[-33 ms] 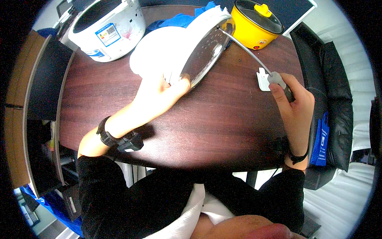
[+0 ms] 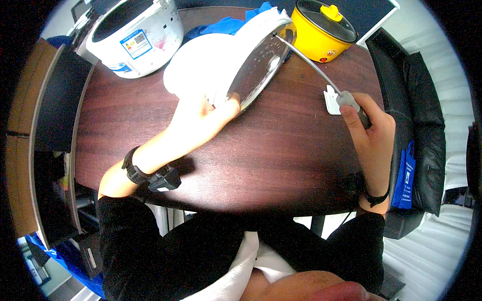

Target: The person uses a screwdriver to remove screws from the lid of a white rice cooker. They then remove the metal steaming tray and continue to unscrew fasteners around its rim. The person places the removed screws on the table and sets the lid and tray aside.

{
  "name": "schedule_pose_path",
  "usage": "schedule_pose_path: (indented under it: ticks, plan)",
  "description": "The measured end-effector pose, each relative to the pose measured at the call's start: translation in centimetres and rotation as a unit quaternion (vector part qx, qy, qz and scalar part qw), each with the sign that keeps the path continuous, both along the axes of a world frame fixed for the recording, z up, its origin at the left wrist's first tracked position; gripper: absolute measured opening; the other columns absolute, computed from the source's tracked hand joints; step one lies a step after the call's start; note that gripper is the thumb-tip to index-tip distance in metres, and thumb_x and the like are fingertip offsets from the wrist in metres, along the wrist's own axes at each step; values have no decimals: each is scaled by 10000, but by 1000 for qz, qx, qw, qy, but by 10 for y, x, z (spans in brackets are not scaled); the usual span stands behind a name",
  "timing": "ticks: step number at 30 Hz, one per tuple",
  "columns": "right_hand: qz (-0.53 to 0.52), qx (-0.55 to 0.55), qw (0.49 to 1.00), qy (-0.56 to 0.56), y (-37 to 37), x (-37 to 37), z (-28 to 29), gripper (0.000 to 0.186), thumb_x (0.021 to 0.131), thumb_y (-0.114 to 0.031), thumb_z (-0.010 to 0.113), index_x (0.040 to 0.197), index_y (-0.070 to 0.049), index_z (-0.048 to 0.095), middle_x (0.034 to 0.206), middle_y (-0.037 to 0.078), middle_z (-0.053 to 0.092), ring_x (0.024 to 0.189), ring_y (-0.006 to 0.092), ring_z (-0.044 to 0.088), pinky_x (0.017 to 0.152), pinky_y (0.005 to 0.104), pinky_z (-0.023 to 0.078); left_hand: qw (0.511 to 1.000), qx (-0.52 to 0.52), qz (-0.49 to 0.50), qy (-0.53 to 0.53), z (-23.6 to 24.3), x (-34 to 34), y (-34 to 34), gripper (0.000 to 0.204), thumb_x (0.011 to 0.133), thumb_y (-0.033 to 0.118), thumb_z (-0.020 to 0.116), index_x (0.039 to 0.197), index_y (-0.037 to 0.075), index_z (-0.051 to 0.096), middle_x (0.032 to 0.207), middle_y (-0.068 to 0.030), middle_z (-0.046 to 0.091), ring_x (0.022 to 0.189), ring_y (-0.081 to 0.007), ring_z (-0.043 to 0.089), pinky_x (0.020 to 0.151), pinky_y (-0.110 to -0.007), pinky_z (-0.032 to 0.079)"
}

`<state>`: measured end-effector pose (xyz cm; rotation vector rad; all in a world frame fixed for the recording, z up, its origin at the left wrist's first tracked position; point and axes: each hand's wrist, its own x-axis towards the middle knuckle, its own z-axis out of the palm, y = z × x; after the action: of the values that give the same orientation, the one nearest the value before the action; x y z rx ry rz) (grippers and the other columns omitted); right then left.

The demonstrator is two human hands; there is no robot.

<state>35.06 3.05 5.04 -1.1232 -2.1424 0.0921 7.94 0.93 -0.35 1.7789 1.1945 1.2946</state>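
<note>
My left hand [image 2: 213, 113] is closed on the near edge of a white rice cooker lid [image 2: 201, 62]. The lid is held up on its side, its metal inner plate [image 2: 253, 70] facing right. In my right hand [image 2: 370, 120] is a screwdriver [image 2: 321, 74] with a grey handle and a long thin shaft. The shaft slants up and left, and its tip meets the upper part of the lid's inner face, by a small dark spot. Whether the tip sits in a screw cannot be made out. Glare washes out much of the lid and my left hand.
A white rice cooker body [image 2: 145, 42] stands open at the back left. A yellow electric pot [image 2: 321, 35] with a glass lid is at the back right. Blue cloth [image 2: 221, 27] lies behind the lid. A small white plastic piece [image 2: 332, 100] rests near my right hand on the brown table [image 2: 281, 160].
The screwdriver and my right hand have shifted very slightly toward the lid. My left hand and the lid stay in place.
</note>
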Motion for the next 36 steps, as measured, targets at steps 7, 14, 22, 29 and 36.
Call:
schedule_pose_path:
  ticks: [7, 14, 22, 29, 36]
  plan:
    - [71, -496, 843, 198, 1, 1, 4, 409, 937, -397, 425, 850, -19, 554, 522, 1, 486, 376, 51, 387, 370, 193, 268, 994, 23, 1, -109, 5, 6, -1, 334, 852, 207, 622, 1103, -2, 551, 970, -68, 587, 890, -131, 528, 795, -293, 442]
    - [117, -564, 775, 261, 1, -4, -11, 449, 948, -441, 354, 842, -41, 528, 516, 1, 478, 343, 46, 358, 336, 192, 255, 995, -13, 58, -77, 0, 4, -1, 214, 859, 155, 597, 1016, 30, 526, 799, 57, 458, 733, -41, 398, 642, -203, 332]
    - [117, -551, 790, 245, 0, -9, -17, 437, 957, -427, 325, 836, -50, 510, 507, 3, 469, 343, 52, 373, 337, 196, 271, 989, 124, 20, -73, 9, 8, 7, 574, 820, 111, 590, 1341, 36, 360, 1292, -148, 448, 1169, -206, 430, 978, -347, 345]
    - [144, -580, 760, 255, -4, -8, -17, 439, 962, -419, 310, 832, -48, 506, 494, 0, 459, 339, 55, 368, 339, 195, 269, 995, 93, -39, 0, 10, -6, 13, 742, 785, 147, 612, 1397, 8, 217, 1392, -115, 335, 1277, -202, 327, 1066, -355, 228]
    - [134, -491, 833, 219, 6, -7, -17, 377, 958, -360, 385, 812, -38, 517, 486, -25, 409, 359, 38, 335, 349, 191, 241, 993, 110, -36, -3, 10, -3, 12, 703, 772, 109, 580, 1391, 36, 254, 1370, -144, 360, 1264, -233, 342, 1052, -373, 249]
